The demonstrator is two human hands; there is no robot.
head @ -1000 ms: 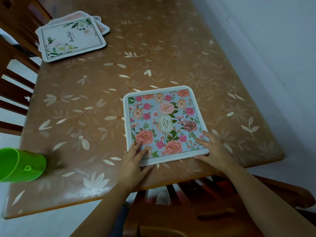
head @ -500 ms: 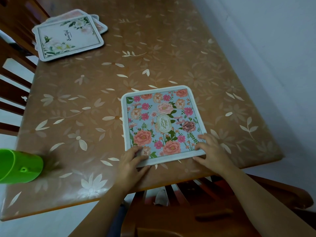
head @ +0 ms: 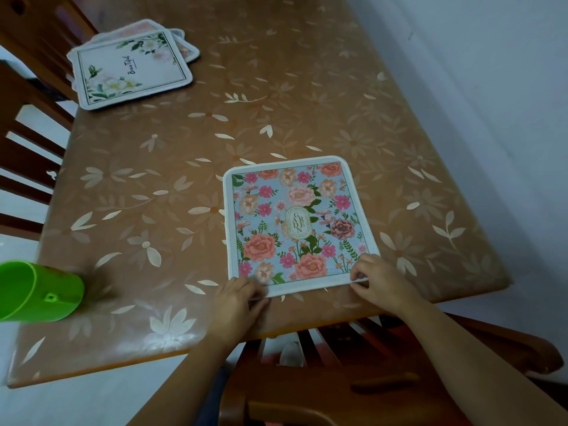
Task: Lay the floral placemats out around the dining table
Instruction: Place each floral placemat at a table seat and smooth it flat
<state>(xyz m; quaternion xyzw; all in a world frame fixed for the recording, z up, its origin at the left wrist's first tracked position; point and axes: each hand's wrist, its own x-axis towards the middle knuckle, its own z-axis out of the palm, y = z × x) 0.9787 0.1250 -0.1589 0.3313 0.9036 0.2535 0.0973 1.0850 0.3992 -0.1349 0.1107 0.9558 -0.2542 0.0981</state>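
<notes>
Now pinching near hem of blue floral placemat (head: 295, 222) at both corners with left hand (head: 238, 298) and right hand (head: 379, 281); pressed flat a second ago. Lying at near edge of surface (head: 184, 210), barely shifted. Probably final squaring; far-left stack (head: 129, 66) still to lay.

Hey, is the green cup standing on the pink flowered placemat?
No, the green cup is on the bare table far to the left, well apart from the pink flowered placemat.
</notes>
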